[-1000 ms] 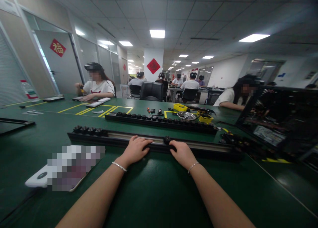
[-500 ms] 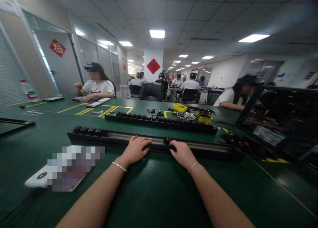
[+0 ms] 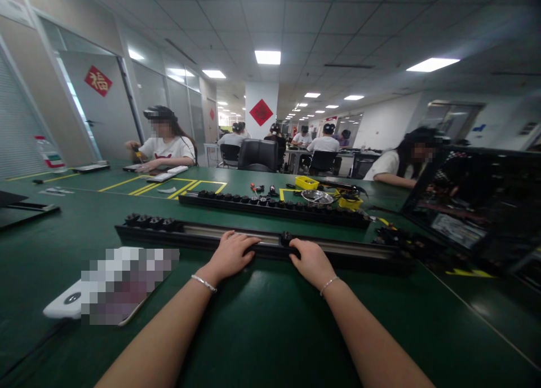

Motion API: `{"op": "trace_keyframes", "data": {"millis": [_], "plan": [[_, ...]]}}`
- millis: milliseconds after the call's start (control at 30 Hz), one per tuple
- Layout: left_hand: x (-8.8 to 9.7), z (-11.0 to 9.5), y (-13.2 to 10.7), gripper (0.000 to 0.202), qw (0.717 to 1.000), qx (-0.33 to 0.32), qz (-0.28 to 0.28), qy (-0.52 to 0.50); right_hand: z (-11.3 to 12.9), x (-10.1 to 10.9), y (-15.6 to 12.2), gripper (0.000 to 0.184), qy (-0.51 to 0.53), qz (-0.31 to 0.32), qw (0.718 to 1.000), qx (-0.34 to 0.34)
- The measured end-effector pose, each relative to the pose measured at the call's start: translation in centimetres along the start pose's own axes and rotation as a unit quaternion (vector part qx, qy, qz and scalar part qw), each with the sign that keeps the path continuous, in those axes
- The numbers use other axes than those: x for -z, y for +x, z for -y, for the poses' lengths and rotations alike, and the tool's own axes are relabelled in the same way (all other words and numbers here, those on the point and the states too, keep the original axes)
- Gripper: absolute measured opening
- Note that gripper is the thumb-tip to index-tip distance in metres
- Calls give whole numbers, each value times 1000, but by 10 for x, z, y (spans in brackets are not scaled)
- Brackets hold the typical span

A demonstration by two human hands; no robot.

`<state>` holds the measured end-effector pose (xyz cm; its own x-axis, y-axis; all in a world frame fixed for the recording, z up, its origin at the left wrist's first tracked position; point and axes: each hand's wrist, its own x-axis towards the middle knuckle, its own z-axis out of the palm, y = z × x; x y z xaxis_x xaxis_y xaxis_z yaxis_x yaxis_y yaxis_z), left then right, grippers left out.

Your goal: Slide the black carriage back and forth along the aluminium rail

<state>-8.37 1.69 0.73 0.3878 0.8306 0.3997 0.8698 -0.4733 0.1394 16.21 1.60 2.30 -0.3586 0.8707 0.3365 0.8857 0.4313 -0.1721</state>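
A long black channel rail [image 3: 203, 242] with a pale strip inside lies across the green table in front of me. My left hand [image 3: 231, 255] rests over its near wall, fingers stretched along the channel and thumb apart. A small black part [image 3: 285, 238] sits in the channel between my hands. My right hand [image 3: 310, 261] is closed at that part's right side, fingertips against it and thumb low on the near wall. What lies under the fingers is hidden. Several similar black parts [image 3: 151, 221] stand in the rail's left end.
Behind lies a second black rail [image 3: 274, 208] filled with black parts. Beyond it are a metal dish [image 3: 316, 197] and a yellow bin [image 3: 306, 183]. A white device [image 3: 63, 306] with a cable lies left. Black parts [image 3: 391, 236] are heaped right. Co-workers sit across the table.
A dark flat piece has come into view at the far left edge, above the black frame there. My hands and the rail stay practically still.
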Motion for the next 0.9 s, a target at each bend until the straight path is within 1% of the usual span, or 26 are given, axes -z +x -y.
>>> {"op": "trace_keyframes", "data": {"millis": [133, 300, 467, 633, 900], "plan": [[0, 0, 0, 36, 1000, 1, 4, 0, 0, 3, -4, 22, -40, 5, 999, -10], [2, -1, -1, 37, 1000, 0, 3, -1, -6, 3, -6, 29, 15, 16, 1000, -8], [1, -1, -1, 36, 1000, 0, 0, -3, -9, -1, -10, 33, 7, 8, 1000, 5], [1, 0, -1, 35, 1000, 0, -2, -1, -8, -4, -13, 31, -17, -19, 1000, 8], [3, -1, -1, 35, 1000, 1, 4, -7, -9, -1, -11, 27, -28, -23, 999, 5]]}}
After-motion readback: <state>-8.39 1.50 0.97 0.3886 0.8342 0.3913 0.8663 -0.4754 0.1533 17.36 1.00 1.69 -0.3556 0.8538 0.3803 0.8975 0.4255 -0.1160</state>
